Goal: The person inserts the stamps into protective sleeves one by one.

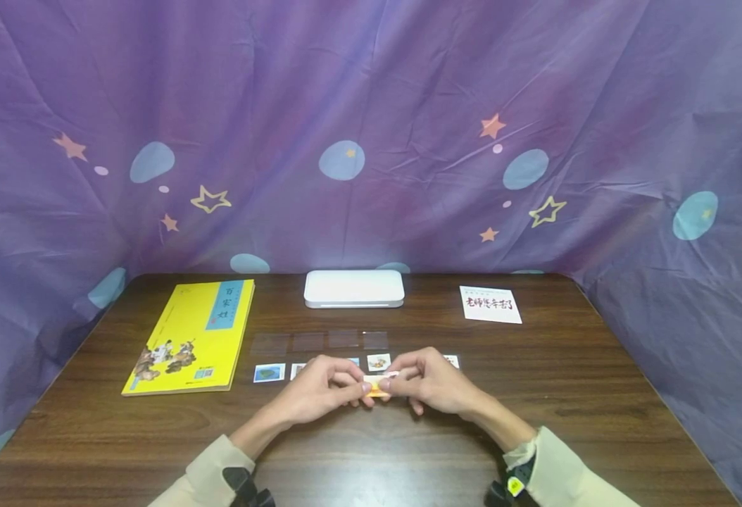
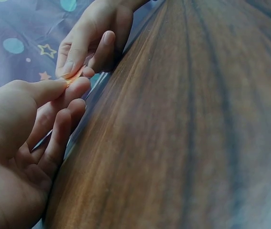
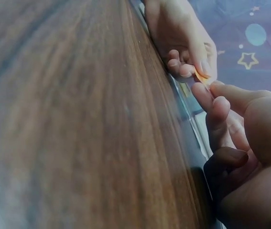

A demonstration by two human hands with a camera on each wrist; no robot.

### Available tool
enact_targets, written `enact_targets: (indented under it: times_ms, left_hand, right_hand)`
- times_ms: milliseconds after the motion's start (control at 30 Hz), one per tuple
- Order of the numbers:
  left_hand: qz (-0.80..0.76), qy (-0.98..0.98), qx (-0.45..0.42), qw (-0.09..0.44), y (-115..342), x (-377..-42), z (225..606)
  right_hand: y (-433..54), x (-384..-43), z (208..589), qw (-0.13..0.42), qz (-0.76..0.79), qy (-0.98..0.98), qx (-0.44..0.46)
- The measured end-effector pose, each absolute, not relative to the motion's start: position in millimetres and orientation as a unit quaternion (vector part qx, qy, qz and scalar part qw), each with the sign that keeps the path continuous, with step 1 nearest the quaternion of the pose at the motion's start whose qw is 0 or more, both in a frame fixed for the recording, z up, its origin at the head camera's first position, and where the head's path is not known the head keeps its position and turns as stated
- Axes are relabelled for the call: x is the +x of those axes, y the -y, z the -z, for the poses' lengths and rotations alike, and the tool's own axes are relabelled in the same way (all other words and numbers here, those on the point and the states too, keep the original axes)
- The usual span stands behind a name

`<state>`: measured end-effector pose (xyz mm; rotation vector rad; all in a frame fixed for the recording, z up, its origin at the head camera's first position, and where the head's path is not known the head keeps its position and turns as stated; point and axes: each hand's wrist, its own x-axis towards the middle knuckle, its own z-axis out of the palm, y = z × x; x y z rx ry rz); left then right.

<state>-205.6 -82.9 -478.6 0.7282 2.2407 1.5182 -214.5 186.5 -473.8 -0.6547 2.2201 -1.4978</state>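
Observation:
Between both hands, over the front of the table, is a small orange-and-white stamp-like card (image 1: 374,386). My left hand (image 1: 322,385) pinches its left end between thumb and fingers. The right hand (image 1: 439,382) pinches the other end the same way. Seen from the left wrist, the card (image 2: 74,76) looks thin and slightly bent, and the fingertips cover most of it. Just behind the hands lies a row of similar small picture cards, among them a blue-green one (image 1: 269,372) and a white one with a coloured figure (image 1: 379,362). The hands partly hide others in this row.
Several clear plastic sleeves (image 1: 308,342) lie in a row behind the cards. A yellow book (image 1: 196,331) is at the left, a white case (image 1: 354,289) at the back, and a white card with red writing (image 1: 490,304) at the back right. Purple cloth (image 1: 409,211) hangs behind the table.

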Motion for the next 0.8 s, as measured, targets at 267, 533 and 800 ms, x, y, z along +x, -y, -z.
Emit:
enact_targets:
  times_ms: [267, 533, 800]
  left_hand:
    - [-0.530, -0.792, 0.255, 0.162, 82, -204, 477]
    - [-0.547, -0.781, 0.250, 0.166, 82, -206, 478]
    - [-0.572, -0.770, 0.228, 0.169, 83, -206, 479]
  right_hand:
    - [-183, -213, 475, 0.196, 0.546, -0.778, -0.239]
    - [-186, -216, 474, 0.201, 0.560, -0.778, -0.203]
    - [-196, -221, 474, 0.198, 0.569, -0.770, -0.211]
